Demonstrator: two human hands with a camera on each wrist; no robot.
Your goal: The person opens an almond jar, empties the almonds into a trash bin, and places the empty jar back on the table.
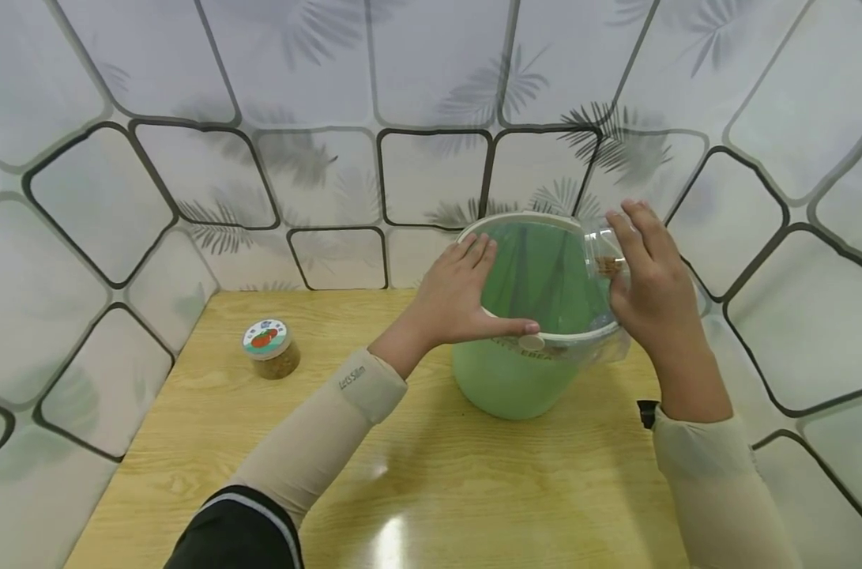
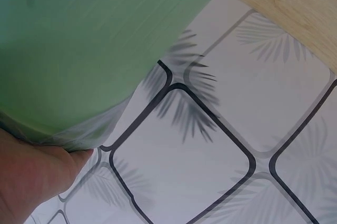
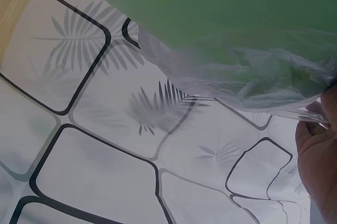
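Holding a clear container (image 1: 599,239) at the right rim of the green bin (image 1: 512,387), the right hand (image 1: 654,288) is apart from the left hand (image 1: 455,296), whose fingers spread over the rim. The bin stands on the table (image 1: 487,490), 1 lidded jar (image 1: 274,359) to its left.

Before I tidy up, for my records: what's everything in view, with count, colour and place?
Bin: one, green with pale rim, on the table
Plastic liner: one, clear, over the bin's rim
Container: one, clear, brown contents, at the bin's right rim
Lidded jar: one, brown contents, red-green-white top, table's left
Table: one, yellowish wood, below
Walls: three, pale patterned, back and sides
Small item: one, black, right wrist
Sleeves: two, beige, forearms; black higher on the left
Left hand: one, on the rim
Right hand: one, holding the container
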